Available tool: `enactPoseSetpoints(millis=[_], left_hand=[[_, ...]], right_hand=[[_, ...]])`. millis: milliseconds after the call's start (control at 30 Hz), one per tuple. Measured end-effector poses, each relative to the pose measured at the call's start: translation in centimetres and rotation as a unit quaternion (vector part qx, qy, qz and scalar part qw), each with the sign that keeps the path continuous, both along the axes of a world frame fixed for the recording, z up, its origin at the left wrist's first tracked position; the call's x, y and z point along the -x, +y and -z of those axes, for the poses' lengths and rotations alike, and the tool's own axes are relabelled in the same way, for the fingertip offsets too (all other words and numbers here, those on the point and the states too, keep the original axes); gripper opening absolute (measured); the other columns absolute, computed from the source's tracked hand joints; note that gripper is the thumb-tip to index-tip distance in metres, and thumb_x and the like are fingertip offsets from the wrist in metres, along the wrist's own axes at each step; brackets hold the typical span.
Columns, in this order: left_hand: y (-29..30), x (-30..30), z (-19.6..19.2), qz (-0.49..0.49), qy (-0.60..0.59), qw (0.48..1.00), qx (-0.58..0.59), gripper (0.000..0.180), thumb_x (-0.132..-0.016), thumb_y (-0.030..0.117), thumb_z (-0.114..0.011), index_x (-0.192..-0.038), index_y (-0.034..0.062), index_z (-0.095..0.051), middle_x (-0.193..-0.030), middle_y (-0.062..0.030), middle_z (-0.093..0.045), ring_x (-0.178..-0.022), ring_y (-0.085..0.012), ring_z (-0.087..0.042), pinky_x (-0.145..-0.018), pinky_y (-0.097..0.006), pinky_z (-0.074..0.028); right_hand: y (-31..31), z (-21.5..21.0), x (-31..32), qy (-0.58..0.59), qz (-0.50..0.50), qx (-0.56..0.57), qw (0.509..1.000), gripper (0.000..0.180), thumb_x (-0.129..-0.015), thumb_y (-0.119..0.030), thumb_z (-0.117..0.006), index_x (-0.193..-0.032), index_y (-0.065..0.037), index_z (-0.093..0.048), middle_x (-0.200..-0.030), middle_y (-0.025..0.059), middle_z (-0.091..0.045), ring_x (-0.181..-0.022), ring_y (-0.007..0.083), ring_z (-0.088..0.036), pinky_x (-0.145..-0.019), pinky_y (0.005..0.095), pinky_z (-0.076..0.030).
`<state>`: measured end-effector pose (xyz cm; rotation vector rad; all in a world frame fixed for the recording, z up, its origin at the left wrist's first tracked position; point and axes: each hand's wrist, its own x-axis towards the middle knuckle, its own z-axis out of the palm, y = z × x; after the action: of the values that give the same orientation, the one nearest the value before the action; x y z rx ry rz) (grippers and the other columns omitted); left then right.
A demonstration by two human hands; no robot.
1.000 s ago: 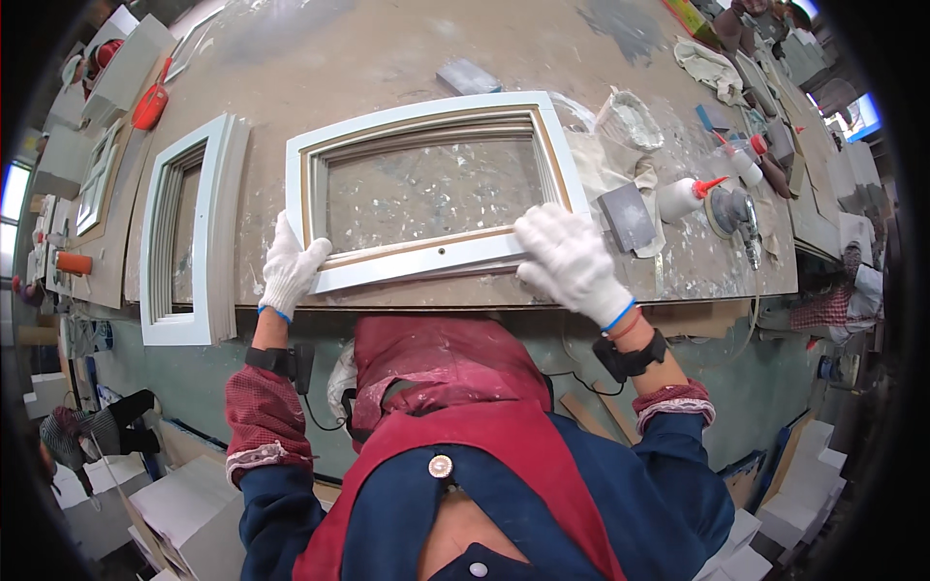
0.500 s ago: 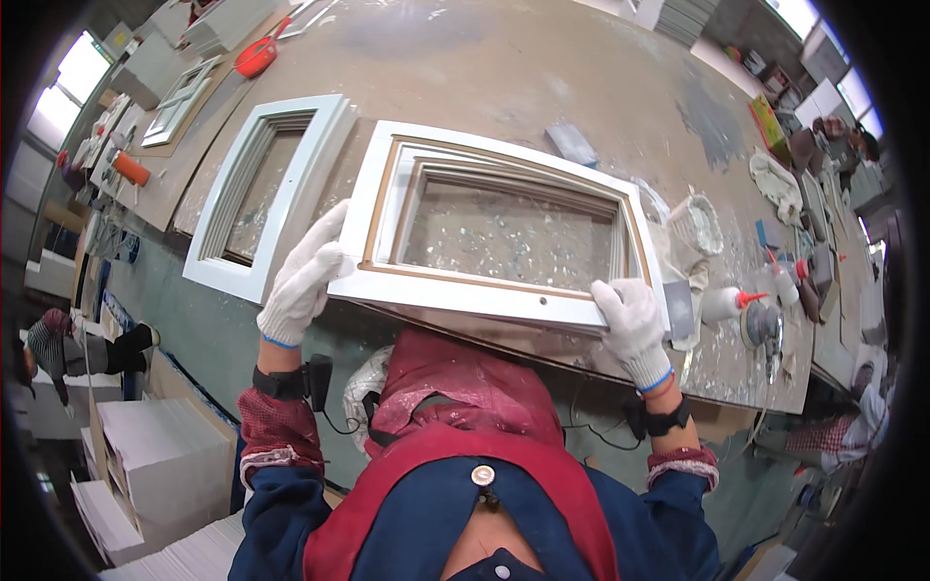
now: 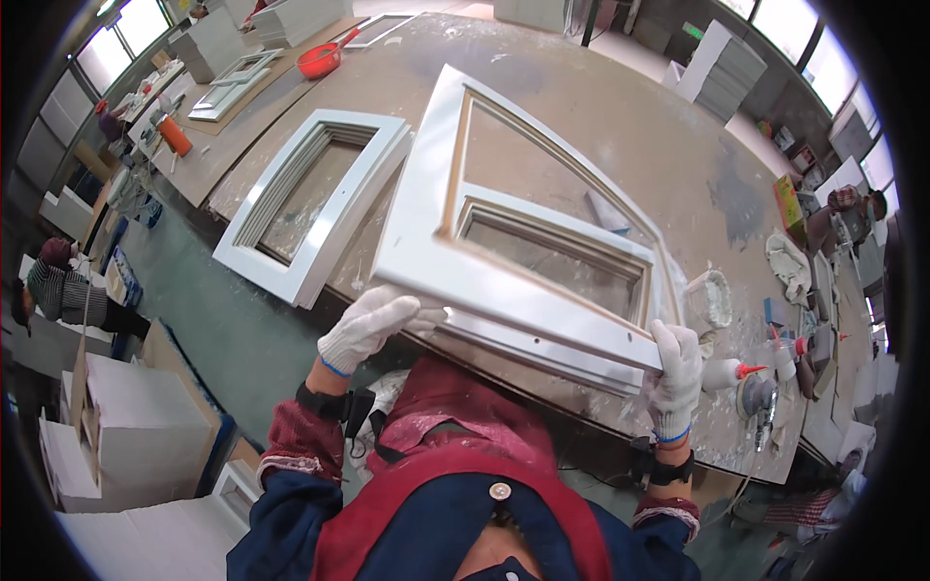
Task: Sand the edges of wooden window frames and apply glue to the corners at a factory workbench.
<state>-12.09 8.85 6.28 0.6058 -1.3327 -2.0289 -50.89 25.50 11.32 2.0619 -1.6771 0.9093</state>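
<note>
A white frame (image 3: 417, 232) with a brown inner groove is tilted up, its left end raised off a stack of similar white frames (image 3: 504, 334) at the bench's near edge. My left hand (image 3: 368, 329), in a white knit glove, is at the raised frame's near left corner, its fingertips partly hidden beneath the rail. The gloved right hand (image 3: 675, 373) grips the frame's near right corner, with the thumb side against the end. Left of this lies another stack of white frames (image 3: 260, 273), set at an angle.
A grey block (image 3: 605, 210) shows behind the raised frame. To the right lie a red-tipped white bottle (image 3: 720, 374), a round power sander (image 3: 758, 395) and a whitish container (image 3: 712, 298). A red pan (image 3: 320, 61) sits far left. Other people (image 3: 70, 281) are at both sides.
The top frame's left end has risen from the stack and the frame now slants. My left hand has moved from its left side to under the near left corner. The whole view has shifted.
</note>
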Motion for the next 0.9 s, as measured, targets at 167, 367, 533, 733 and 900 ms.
enactPoseSetpoints(millis=[167, 367, 533, 733, 900], left_hand=[[1.5, 1.4, -0.2, 0.063, -0.107, 0.992, -0.036, 0.063, -0.099, 0.028, -0.056, -0.148, -0.0050, -0.034, -0.139, -0.0243, -0.052, -0.124, -0.0309, -0.056, -0.104, -0.038, -0.044], [5.1, 3.2, -0.1, 0.119, -0.163, 0.972, -0.124, 0.067, -0.097, 0.031, -0.060, -0.148, -0.0041, -0.034, -0.139, -0.0225, -0.052, -0.120, -0.0284, -0.058, -0.102, -0.038, -0.045], [6.2, 3.2, 5.5, 0.101, -0.096, 0.973, -0.187, 0.070, -0.091, 0.028, -0.069, -0.144, -0.0054, -0.039, -0.127, -0.0178, -0.060, -0.107, -0.0255, -0.065, -0.089, -0.037, -0.055], [7.9, 1.3, 7.2, 0.075, -0.143, 0.961, -0.226, 0.058, -0.085, 0.013, -0.074, -0.134, -0.0083, -0.050, -0.116, -0.0174, -0.065, -0.102, -0.0267, -0.067, -0.087, -0.037, -0.057], [7.9, 1.0, 6.9, 0.033, -0.081, 0.959, -0.268, 0.056, -0.082, 0.006, -0.070, -0.133, -0.0090, -0.051, -0.111, -0.0191, -0.066, -0.096, -0.0266, -0.067, -0.084, -0.036, -0.055]], right_hand=[[-0.7, 1.4, 0.7, -0.355, 0.111, 0.002, 0.928, 0.020, -0.095, -0.013, -0.065, -0.111, -0.002, -0.063, -0.092, 0.0088, -0.065, -0.079, 0.0196, -0.064, -0.070, 0.0321, -0.053], [-2.3, 2.0, -4.4, -0.749, -0.072, -0.002, 0.658, 0.032, -0.098, -0.024, -0.062, -0.116, 0.000, -0.052, -0.087, 0.0087, -0.062, -0.075, 0.0183, -0.063, -0.067, 0.0341, -0.058], [-0.7, 7.6, -9.1, -0.895, -0.133, -0.153, 0.398, 0.036, -0.100, -0.031, -0.056, -0.122, -0.004, -0.046, -0.088, 0.0056, -0.056, -0.080, 0.0196, -0.060, -0.069, 0.0424, -0.061], [0.6, 11.1, -11.4, -0.909, -0.108, -0.189, 0.356, 0.038, -0.100, -0.030, -0.057, -0.123, -0.002, -0.046, -0.093, 0.0070, -0.057, -0.083, 0.0198, -0.061, -0.070, 0.0419, -0.062], [1.2, 11.2, -11.5, -0.834, -0.062, -0.318, 0.446, 0.043, -0.099, -0.035, -0.057, -0.124, 0.000, -0.051, -0.093, 0.0073, -0.059, -0.083, 0.0175, -0.061, -0.064, 0.0325, -0.057]])
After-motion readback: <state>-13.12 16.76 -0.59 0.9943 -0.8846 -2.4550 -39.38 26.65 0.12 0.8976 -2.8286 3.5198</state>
